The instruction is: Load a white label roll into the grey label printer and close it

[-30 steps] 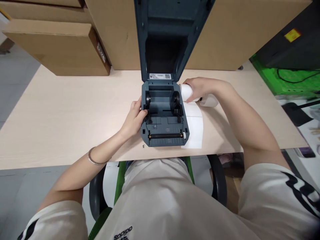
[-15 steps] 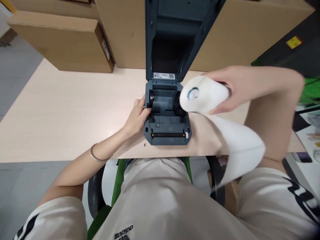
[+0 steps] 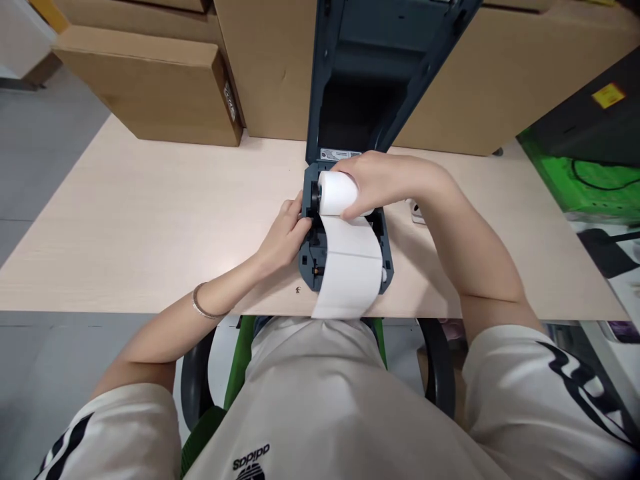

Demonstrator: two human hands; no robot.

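Now left hand (image 3: 286, 235) still grips printer (image 3: 307, 267) by its left side; white roll (image 3: 338, 193), right of printer a second ago, is at its left roll holder (image 3: 315, 197), strip (image 3: 350, 270) draped past front edge, right hand (image 3: 377, 183) clamped on roll.

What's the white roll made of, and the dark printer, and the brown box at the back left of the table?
Label roll: probably smooth, matte paper, because its loose strip curves softly.
Label printer: most likely hard plastic with a dull blue-grey finish; the open lid has smooth, moulded-looking hollows.
Brown box: looks like plain, matte cardboard, with flat sides and crisp edges.
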